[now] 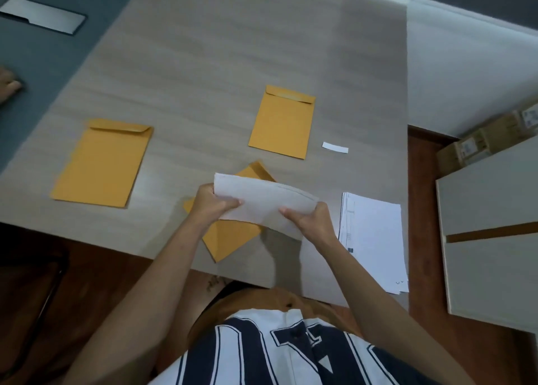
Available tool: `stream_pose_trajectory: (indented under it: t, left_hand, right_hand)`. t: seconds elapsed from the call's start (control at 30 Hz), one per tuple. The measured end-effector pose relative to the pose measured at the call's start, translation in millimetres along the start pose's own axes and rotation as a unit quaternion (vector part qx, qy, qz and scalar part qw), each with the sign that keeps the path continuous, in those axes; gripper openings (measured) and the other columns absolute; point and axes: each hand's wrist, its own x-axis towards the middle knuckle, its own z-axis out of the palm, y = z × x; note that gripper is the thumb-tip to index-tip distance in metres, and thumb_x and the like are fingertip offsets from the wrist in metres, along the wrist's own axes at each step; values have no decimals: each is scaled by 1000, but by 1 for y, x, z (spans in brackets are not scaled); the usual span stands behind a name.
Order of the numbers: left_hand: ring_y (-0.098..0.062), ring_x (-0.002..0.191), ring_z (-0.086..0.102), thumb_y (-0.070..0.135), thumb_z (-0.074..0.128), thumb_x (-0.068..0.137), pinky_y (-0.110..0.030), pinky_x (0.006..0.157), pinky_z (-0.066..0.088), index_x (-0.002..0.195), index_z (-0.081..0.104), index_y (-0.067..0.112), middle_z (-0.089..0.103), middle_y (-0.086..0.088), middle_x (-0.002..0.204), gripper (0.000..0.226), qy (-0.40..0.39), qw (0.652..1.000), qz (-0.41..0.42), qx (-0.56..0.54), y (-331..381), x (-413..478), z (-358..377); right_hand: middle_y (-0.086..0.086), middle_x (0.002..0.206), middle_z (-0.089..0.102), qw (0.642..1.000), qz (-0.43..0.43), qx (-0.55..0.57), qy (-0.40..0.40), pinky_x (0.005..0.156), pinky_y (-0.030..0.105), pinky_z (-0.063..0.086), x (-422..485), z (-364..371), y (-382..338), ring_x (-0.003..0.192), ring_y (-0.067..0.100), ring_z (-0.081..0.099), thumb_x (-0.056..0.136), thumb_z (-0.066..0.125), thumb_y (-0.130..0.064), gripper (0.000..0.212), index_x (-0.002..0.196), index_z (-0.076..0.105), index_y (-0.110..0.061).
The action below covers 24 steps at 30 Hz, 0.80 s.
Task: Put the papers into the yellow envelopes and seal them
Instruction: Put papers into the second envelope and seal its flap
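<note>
Item 1, folded sheet [262,201]: we hold it above the near side of the table [203,64]. Our left hand [211,202] grips its left end and our right hand [308,220] grips its right end, thumbs on top.

Item 2, envelope [230,236]: yellow, lying askew on the table directly under the sheet, close to the near edge.

Items 3 and 4, envelopes, left [102,163] and far [281,122]: flat, flaps folded down.

Item 5, paper stack [374,239]: just right of our hands.

Item 6, white strip [334,147]: beside the far envelope.

Risks, as we judge them: an uneven fold may leave the sheet too wide, so that it jams or crumples at the opening. The askew envelope may skid toward the table edge if nothing pins it.

Not legible to us: the opening of the near envelope, which the sheet covers; whether items 3 and 4 are filled or sealed; the print on the stack. Another person's hand [8,86] is cut off at the left border.
</note>
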Motion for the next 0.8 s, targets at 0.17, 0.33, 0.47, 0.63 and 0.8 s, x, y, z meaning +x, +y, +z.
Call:
stream_pose_trajectory:
  t: [0.17,0.33,0.47,0.63,0.8]
  left_hand:
    - [-15,105,62,15,74,83,-32,92,52,117,65,18,66,2,112,35,95,994,35,42,7,20,9]
    - [-24,128,45,19,65,85,-35,106,39,135,53,15,51,-6,133,51,28,948,85,306,-3,24,32]
    - [-21,133,34,44,75,78,-33,107,35,144,39,22,36,-1,139,79,-44,874,131,465,-4,21,49]
    - [-28,133,27,65,80,58,-40,107,34,151,16,38,25,-9,142,116,-72,766,127,627,8,25,62]
    - [-34,138,19,75,77,52,-46,107,31,152,1,43,10,-13,151,129,-84,686,113,714,21,36,70]
  right_hand:
    - [2,96,73,995,-18,-94,40,72,29,58,17,-16,-17,84,14,70,74,85,-27,39,104,73,-8]
    - [2,69,67,957,-101,-245,119,56,23,45,30,-53,-35,64,17,64,74,84,-31,34,83,75,0]
    - [19,72,71,915,-161,-322,183,58,25,40,36,-73,-40,65,32,65,77,81,-32,38,78,73,5]
    - [24,70,69,897,-179,-346,211,60,30,42,39,-79,-40,65,39,64,79,79,-29,37,78,72,7]
    - [23,70,70,894,-173,-343,229,62,30,45,40,-87,-41,64,38,64,79,78,-27,34,79,73,6]
